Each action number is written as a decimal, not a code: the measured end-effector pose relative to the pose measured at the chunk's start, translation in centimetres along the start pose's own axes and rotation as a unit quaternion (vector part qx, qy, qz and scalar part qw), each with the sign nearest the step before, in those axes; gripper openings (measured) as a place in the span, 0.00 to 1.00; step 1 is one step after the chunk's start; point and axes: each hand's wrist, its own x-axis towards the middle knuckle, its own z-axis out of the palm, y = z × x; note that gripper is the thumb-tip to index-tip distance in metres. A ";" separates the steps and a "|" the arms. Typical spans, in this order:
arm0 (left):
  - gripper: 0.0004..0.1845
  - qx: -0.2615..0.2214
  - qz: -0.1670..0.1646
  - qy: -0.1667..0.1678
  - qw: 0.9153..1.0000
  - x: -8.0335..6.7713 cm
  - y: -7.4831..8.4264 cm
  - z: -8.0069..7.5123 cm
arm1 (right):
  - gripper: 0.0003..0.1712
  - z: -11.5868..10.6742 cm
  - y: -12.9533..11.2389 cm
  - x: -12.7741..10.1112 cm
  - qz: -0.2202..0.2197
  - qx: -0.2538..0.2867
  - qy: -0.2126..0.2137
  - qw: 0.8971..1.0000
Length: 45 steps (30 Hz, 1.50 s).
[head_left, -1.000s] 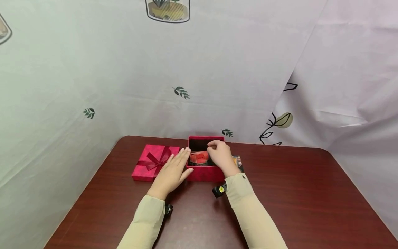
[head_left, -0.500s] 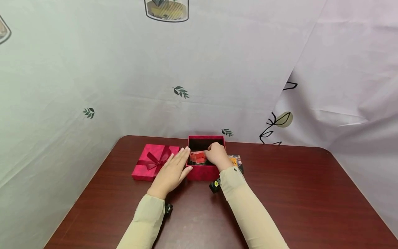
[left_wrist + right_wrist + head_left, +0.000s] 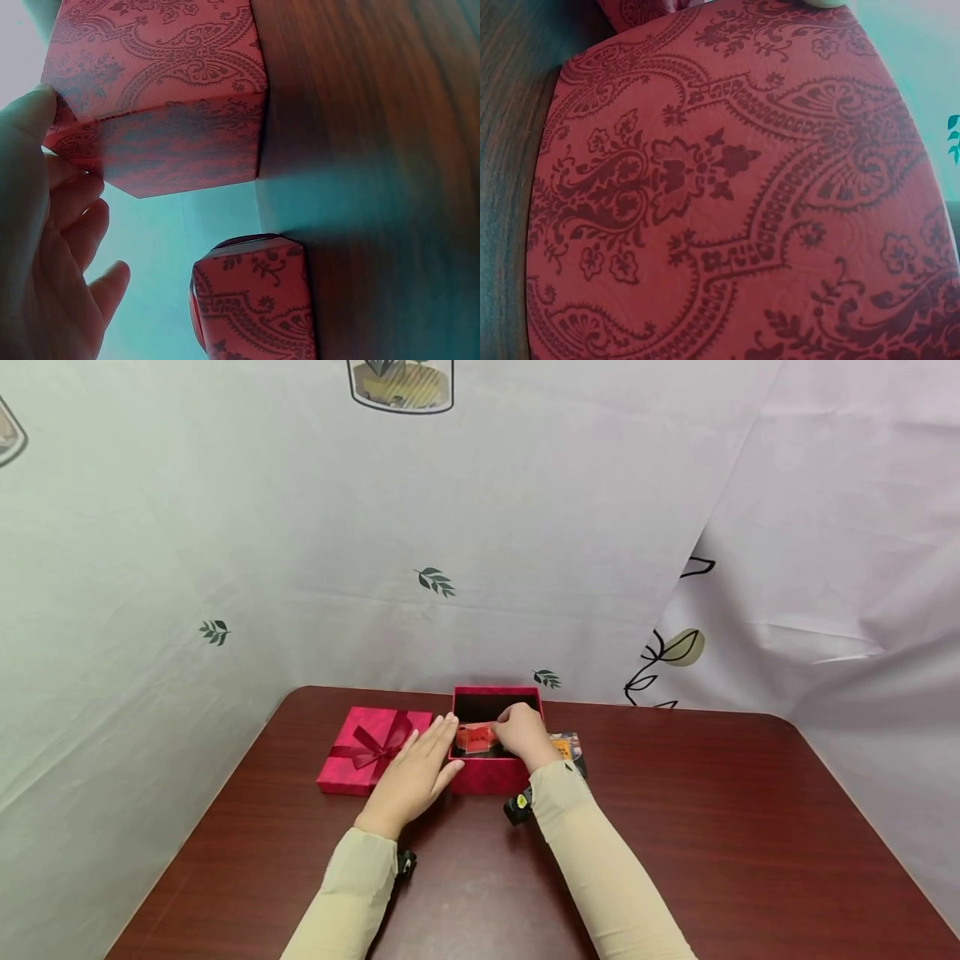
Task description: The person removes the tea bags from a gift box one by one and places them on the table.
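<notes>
A red patterned gift box [image 3: 489,777] stands without its lid near the back of the table. Inside lies a red-and-black packet [image 3: 476,741] with a red label. My right hand [image 3: 525,737] reaches down over the box's right side, fingers curled at the packet's right edge; the fingertips are partly hidden. My left hand [image 3: 416,772] lies with straight fingers along the box's left side. In the left wrist view, its thumb [image 3: 34,112] is at the corner of the box [image 3: 180,90]. The right wrist view shows mostly the box's front wall [image 3: 727,187].
The matching lid [image 3: 360,739], tied with a dark red ribbon bow, lies left of the box, partly behind my left hand. A dark packet with an orange label [image 3: 564,748] lies just right of the box. A pale printed curtain [image 3: 360,552] hangs behind the brown table [image 3: 712,827].
My right hand has moved down and slightly left into the box, its fingers now at the packet. The packet has shifted a little to the left. My left hand stays still.
</notes>
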 end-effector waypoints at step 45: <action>0.38 -0.017 -0.005 -0.005 1.000 0.0 -0.1 0.0 | 0.14 0.1 0.4 0.2 -0.013 0.076 0.017 0.997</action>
